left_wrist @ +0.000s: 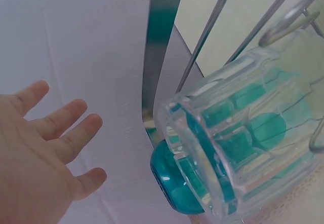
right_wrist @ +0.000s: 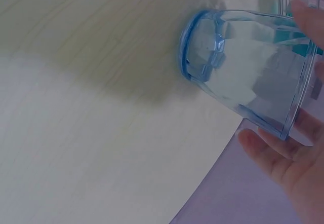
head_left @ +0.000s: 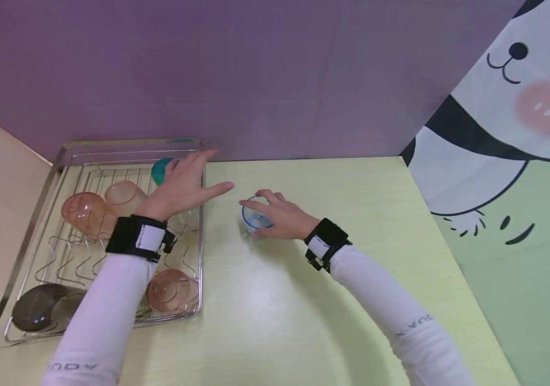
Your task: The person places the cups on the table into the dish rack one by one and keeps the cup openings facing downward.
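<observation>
A clear drinking glass with a blue tint [head_left: 257, 221] stands upright on the table, right of the wire rack. My right hand [head_left: 284, 217] is around its rim, thumb on the near side and fingers spread across the far side. In the right wrist view, fingertips [right_wrist: 251, 142] lie just off the rim of the glass [right_wrist: 238, 67]. My left hand [head_left: 183, 185] is over the rack's back right corner with spread fingers, holding nothing. Beside it in the left wrist view are a clear ribbed glass [left_wrist: 243, 133] and a teal glass [left_wrist: 174, 183].
The metal dish rack [head_left: 200, 257] fills the table's left side. In it lie an orange glass [head_left: 86, 212], a pale pink glass [head_left: 125, 197], a dark grey glass [head_left: 38, 308] and a pinkish glass [head_left: 170, 292]. A purple wall [head_left: 279, 80] borders the table's [head_left: 352, 203] back.
</observation>
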{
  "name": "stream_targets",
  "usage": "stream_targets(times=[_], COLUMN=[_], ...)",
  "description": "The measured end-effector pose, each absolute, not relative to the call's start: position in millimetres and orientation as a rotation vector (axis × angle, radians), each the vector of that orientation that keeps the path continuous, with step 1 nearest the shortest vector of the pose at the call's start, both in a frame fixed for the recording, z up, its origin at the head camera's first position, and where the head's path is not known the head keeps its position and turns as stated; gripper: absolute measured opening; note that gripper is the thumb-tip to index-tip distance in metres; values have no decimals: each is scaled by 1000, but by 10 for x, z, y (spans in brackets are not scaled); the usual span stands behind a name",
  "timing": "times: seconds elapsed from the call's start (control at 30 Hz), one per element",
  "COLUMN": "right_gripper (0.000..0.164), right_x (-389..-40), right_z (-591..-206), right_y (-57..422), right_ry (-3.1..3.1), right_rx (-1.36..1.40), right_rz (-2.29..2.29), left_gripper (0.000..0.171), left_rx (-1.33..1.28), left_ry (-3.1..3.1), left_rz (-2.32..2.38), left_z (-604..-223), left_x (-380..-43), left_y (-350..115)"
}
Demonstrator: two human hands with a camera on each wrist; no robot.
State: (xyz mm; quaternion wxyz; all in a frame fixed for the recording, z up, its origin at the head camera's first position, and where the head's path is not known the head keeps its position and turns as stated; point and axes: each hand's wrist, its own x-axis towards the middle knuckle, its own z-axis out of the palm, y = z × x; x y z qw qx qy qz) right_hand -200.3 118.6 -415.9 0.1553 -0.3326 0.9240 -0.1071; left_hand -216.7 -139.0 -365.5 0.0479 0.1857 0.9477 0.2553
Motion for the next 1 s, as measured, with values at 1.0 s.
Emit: stream_targets(times=[1.0], right_gripper=[78], right_x=[-2032], right_z=[-4189], right_y=[1371], right_ry=[2596], right_rx=[-757], right_rz=[-768], left_gripper=[88], left_rx=[569], left_ry=[2883], left_rz=[908], left_z=[-3650], left_x=[-2098], left_y=[-1517])
